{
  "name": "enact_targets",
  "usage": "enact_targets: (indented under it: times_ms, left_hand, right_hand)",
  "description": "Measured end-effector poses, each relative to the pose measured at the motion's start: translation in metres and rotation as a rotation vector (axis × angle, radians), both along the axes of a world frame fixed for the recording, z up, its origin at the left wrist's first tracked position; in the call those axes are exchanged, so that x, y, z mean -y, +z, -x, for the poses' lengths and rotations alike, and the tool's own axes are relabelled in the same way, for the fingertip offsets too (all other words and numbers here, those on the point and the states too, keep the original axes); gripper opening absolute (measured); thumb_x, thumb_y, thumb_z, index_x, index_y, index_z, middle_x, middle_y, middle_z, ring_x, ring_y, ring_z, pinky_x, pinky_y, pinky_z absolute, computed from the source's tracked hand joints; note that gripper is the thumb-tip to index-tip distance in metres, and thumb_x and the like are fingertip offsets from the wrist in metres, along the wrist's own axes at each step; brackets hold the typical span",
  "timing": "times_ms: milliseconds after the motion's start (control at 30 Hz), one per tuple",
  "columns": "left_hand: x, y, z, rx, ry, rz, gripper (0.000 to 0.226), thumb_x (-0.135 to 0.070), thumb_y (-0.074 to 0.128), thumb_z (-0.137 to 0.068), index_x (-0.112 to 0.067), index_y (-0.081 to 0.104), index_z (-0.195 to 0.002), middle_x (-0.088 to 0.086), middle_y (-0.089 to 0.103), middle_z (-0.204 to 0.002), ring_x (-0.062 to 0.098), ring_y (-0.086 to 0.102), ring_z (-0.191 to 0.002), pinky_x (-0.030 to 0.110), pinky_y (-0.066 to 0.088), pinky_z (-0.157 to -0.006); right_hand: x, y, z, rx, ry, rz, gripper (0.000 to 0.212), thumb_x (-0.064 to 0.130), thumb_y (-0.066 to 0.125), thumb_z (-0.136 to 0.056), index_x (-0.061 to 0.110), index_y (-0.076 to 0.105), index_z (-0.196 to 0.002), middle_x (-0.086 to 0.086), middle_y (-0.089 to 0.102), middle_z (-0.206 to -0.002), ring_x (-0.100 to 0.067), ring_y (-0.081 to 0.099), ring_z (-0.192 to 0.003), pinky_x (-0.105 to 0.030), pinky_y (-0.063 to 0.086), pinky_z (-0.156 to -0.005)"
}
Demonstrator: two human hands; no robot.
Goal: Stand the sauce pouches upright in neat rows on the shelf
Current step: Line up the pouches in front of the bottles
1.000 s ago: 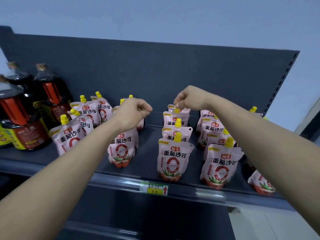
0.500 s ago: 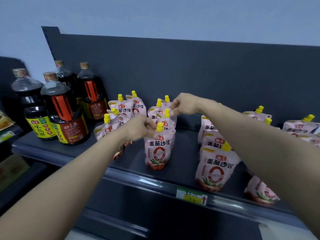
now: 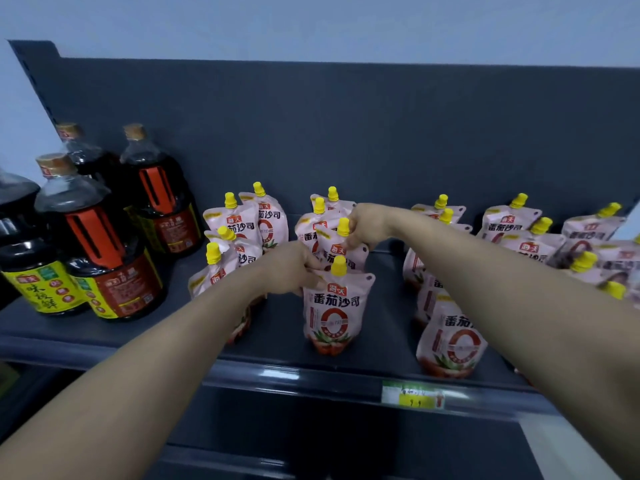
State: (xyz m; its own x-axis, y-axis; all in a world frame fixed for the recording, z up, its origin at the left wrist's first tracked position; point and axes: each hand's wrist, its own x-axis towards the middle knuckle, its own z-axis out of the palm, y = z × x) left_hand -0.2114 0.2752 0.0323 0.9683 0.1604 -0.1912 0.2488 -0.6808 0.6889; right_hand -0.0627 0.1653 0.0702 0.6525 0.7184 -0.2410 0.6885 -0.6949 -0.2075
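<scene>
Pink sauce pouches with yellow caps stand in rows on the dark shelf (image 3: 284, 341). My left hand (image 3: 294, 268) pinches the top left corner of the front pouch (image 3: 334, 306) of the middle row. My right hand (image 3: 367, 225) grips the top of the second pouch (image 3: 341, 247) just behind it. Two more pouches (image 3: 320, 220) stand further back in that row. A left group of pouches (image 3: 242, 226) leans loosely behind my left forearm. A right row (image 3: 450, 337) is partly hidden by my right arm.
Several large dark soy sauce bottles (image 3: 100, 251) stand at the shelf's left end. More pouches (image 3: 519, 230) crowd the far right. A green and yellow price tag (image 3: 412, 396) sits on the shelf's front rail. The dark back panel (image 3: 346, 133) rises behind everything.
The view has swung right to left and closer. My left hand moved from behind the front pouch to its top corner. My right hand came down onto the second pouch's top.
</scene>
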Motion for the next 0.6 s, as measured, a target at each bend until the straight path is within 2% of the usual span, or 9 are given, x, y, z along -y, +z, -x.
enact_targets:
  times_ms: [67, 167, 233, 333, 500, 600]
  left_hand:
    - [0.004, 0.001, 0.000, -0.029, -0.054, 0.028, 0.021, -0.010, 0.066, -0.085, -0.001, 0.071, -0.104, 0.012, 0.072, -0.106, 0.022, 0.068, -0.096, 0.032, 0.060, -0.080]
    - [0.010, 0.004, 0.002, -0.068, -0.108, 0.055, 0.024, -0.008, 0.064, -0.087, -0.002, 0.069, -0.109, 0.004, 0.070, -0.100, 0.015, 0.066, -0.090, 0.022, 0.058, -0.074]
    - [0.012, 0.005, 0.004, -0.073, -0.114, 0.057, 0.026, -0.007, 0.063, -0.087, -0.002, 0.068, -0.112, 0.005, 0.070, -0.103, 0.017, 0.065, -0.094, 0.024, 0.058, -0.077]
    - [0.013, 0.003, 0.005, -0.065, -0.101, 0.073, 0.028, -0.006, 0.062, -0.088, -0.001, 0.067, -0.115, 0.013, 0.069, -0.115, 0.020, 0.065, -0.101, 0.026, 0.057, -0.080]
    - [0.016, 0.001, 0.009, -0.022, -0.064, 0.084, 0.028, -0.005, 0.063, -0.087, 0.000, 0.067, -0.114, 0.015, 0.069, -0.115, 0.021, 0.065, -0.098, 0.030, 0.057, -0.082]
    - [0.017, 0.000, 0.012, -0.003, -0.043, 0.082, 0.026, -0.005, 0.063, -0.087, 0.002, 0.068, -0.112, 0.019, 0.069, -0.114, 0.029, 0.066, -0.103, 0.036, 0.057, -0.085]
  right_hand:
    - [0.000, -0.001, 0.001, 0.007, 0.005, 0.001, 0.032, 0.019, 0.064, -0.088, 0.010, 0.051, -0.060, -0.002, 0.052, -0.058, -0.017, 0.050, -0.052, -0.025, 0.040, -0.053]
    - [-0.001, 0.000, 0.004, 0.026, 0.040, 0.033, 0.021, 0.020, 0.061, -0.090, 0.004, 0.058, -0.078, -0.008, 0.057, -0.072, -0.023, 0.054, -0.070, -0.028, 0.040, -0.056]
    - [0.000, 0.002, 0.006, 0.024, 0.059, 0.046, 0.020, 0.021, 0.061, -0.091, 0.004, 0.059, -0.082, -0.011, 0.058, -0.080, -0.024, 0.054, -0.073, -0.026, 0.040, -0.055]
    - [0.002, 0.003, 0.008, 0.035, 0.083, 0.064, 0.020, 0.022, 0.061, -0.091, 0.004, 0.060, -0.082, -0.012, 0.056, -0.080, -0.023, 0.052, -0.074, -0.025, 0.039, -0.055]
    - [0.006, 0.001, 0.006, -0.009, 0.064, -0.007, 0.015, 0.016, 0.067, -0.087, 0.001, 0.066, -0.088, -0.013, 0.059, -0.081, -0.024, 0.055, -0.075, -0.034, 0.052, -0.073]
    - [0.008, 0.000, 0.006, -0.006, 0.059, -0.004, 0.021, 0.017, 0.068, -0.086, -0.004, 0.066, -0.085, -0.013, 0.062, -0.081, -0.025, 0.059, -0.076, -0.037, 0.057, -0.079]
